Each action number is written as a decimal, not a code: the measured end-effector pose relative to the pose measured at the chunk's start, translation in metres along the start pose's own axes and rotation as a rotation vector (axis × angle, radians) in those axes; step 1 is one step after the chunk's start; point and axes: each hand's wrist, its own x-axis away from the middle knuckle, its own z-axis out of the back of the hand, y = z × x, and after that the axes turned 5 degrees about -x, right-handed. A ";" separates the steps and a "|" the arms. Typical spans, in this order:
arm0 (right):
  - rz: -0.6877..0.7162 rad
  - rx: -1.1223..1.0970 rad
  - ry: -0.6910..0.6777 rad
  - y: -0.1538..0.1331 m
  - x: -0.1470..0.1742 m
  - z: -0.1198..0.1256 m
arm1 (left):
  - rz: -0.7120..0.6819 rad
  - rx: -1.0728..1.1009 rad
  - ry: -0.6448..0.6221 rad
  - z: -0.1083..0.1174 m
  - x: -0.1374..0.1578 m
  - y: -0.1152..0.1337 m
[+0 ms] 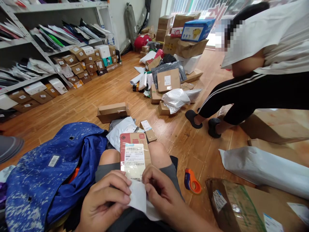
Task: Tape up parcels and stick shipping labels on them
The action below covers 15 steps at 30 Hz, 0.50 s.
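Note:
A flat red-and-brown cardboard parcel (147, 154) with a printed shipping label (134, 157) lies on my lap. Just over its near end, a small white paper sheet (138, 196), perhaps a label or its backing, is between my hands. My left hand (107, 196) grips the sheet's left edge with fingers and thumb. On the other side, my right hand (160, 191) pinches its upper right part, and a curled white strip hangs below. The fingertips partly cover the sheet, so its print, if any, is hidden.
A blue sack (60, 170) lies at left. An orange tape dispenser (192, 181) sits on the floor at right, near a large taped carton (241, 203). Several parcels (168, 80) are heaped ahead. Shelves (60, 8) hold packages. A person (267, 48) bends over at right.

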 end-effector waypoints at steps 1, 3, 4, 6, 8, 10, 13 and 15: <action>0.054 0.019 0.020 0.001 0.003 0.001 | 0.008 0.048 0.021 -0.001 0.002 -0.001; 0.097 -0.070 0.001 0.009 0.009 -0.001 | 0.038 0.126 0.056 -0.004 0.006 -0.002; 0.089 -0.179 -0.023 0.016 0.012 -0.003 | 0.063 0.157 0.075 -0.006 0.008 -0.003; 0.067 -0.429 -0.029 0.031 0.016 -0.010 | 0.103 0.180 0.114 -0.010 0.012 -0.003; 0.053 -0.602 0.040 0.042 0.017 -0.016 | 0.111 0.149 0.151 -0.012 0.016 -0.002; 0.039 -0.641 0.145 0.043 0.016 -0.019 | 0.111 0.104 0.182 -0.012 0.019 -0.003; -0.025 -0.505 0.233 0.031 0.019 -0.014 | 0.162 0.079 0.296 -0.006 0.021 -0.006; -0.093 -0.352 0.218 0.023 0.025 -0.009 | 0.234 0.085 0.384 0.000 0.018 -0.010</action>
